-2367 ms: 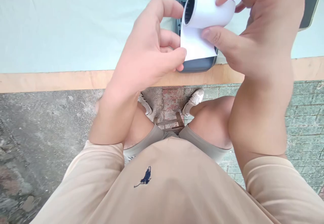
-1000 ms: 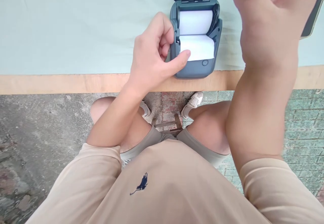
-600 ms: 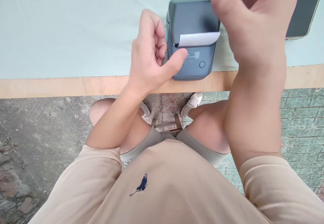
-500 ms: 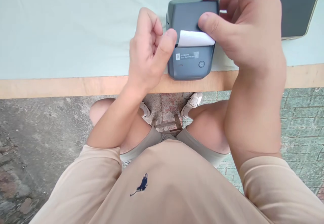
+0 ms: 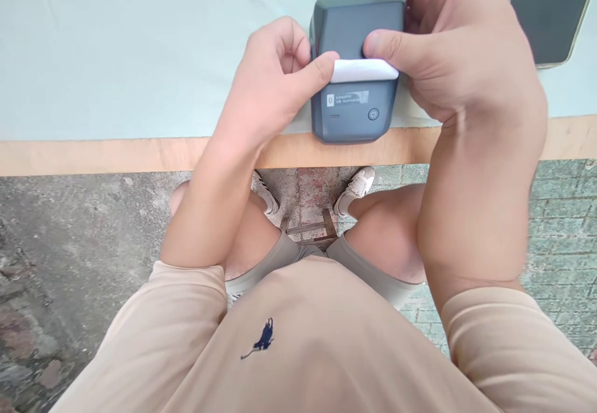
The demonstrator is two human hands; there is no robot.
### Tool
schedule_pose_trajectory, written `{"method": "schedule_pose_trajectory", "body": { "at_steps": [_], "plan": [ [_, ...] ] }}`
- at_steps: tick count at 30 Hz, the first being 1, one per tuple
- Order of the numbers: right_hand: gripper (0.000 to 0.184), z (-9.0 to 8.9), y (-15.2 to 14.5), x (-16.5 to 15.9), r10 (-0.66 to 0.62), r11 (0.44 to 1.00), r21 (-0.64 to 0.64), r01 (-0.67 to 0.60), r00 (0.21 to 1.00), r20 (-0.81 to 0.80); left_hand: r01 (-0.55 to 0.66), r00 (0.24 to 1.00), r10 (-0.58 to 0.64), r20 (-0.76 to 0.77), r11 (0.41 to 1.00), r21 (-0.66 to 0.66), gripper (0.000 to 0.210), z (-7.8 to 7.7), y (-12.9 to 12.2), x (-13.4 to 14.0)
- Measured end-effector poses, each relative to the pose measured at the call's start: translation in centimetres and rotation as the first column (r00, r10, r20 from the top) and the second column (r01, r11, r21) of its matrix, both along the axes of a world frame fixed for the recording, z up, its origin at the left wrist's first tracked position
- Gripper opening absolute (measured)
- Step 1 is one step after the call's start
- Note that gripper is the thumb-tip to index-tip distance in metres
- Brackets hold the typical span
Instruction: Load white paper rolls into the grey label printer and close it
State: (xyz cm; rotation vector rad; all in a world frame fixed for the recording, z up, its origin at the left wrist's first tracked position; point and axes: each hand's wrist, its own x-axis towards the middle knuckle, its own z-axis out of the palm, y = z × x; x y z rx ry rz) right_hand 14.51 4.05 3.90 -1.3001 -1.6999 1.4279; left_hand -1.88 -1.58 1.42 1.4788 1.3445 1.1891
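Observation:
A dark blue-grey label printer (image 5: 355,27) lies on the table close to its front edge, with a power button and a small sticker on its near part. From its slot a white strip of paper (image 5: 364,71) sticks out. My left hand (image 5: 280,74) is at the printer's left side, fingers curled and thumb pressed over the paper's left end. My right hand (image 5: 448,52) grips the printer from the right. Its thumb rests on the lid by the paper's upper right, while its other fingers are partly hidden behind the far right corner.
A pale cloth (image 5: 140,52) covers the table, leaving a bare wooden front edge (image 5: 93,157). At the upper right lies a dark, flat device with a light rim (image 5: 553,15), partly behind my right hand. Below are my legs and a wooden stool frame (image 5: 305,229).
My left hand has shifted right, bringing its thumb onto the paper's left end. The right wrist has swung a little to the right. The strip now looks flatter.

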Motion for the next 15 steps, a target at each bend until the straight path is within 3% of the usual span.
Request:
{"method": "schedule_pose_trajectory", "body": {
  "at_steps": [3,5,7,8,11,14,15],
  "plan": [
    [0.049,0.1,-0.1,0.3,-0.088,0.996,0.039,0.086,0.994,0.065,0.024,1.0,-0.024,0.004,1.0,-0.001,0.046,0.3,-0.2,0.2],
    [0.04,0.7,-0.3,0.4,-0.206,0.976,0.115,0.185,0.955,0.215,0.033,0.999,-0.033,-0.003,0.999,-0.004,0.046,-0.1,0.2,0.1],
    [0.027,1.7,-0.6,0.2,-0.265,0.962,0.181,0.205,0.864,0.427,0.034,0.999,-0.034,-0.031,0.999,-0.019,0.046,-0.8,0.9,-0.3],
    [0.023,2.2,-0.7,0.0,-0.247,0.968,0.176,0.18,0.813,0.528,0.031,0.998,-0.033,-0.057,0.999,-0.035,0.046,-1.2,1.2,-0.5],
    [0.035,3.1,-0.9,-0.6,-0.111,0.994,0.058,0.098,0.721,0.684,0.017,0.983,-0.035,-0.18,0.995,-0.098,0.045,-2.0,1.9,-1.3],
    [0.036,2.8,-0.7,-0.5,-0.032,0.998,-0.023,0.065,0.734,0.678,-0.023,0.962,-0.016,-0.271,0.99,-0.139,0.034,-2.1,2.0,-1.8],
    [0.032,2.5,-0.6,-0.2,-0.022,0.999,-0.022,0.045,0.787,0.617,-0.025,0.968,-0.016,-0.25,0.987,-0.159,0.027,-1.9,1.9,-2.0]
  ]
}}
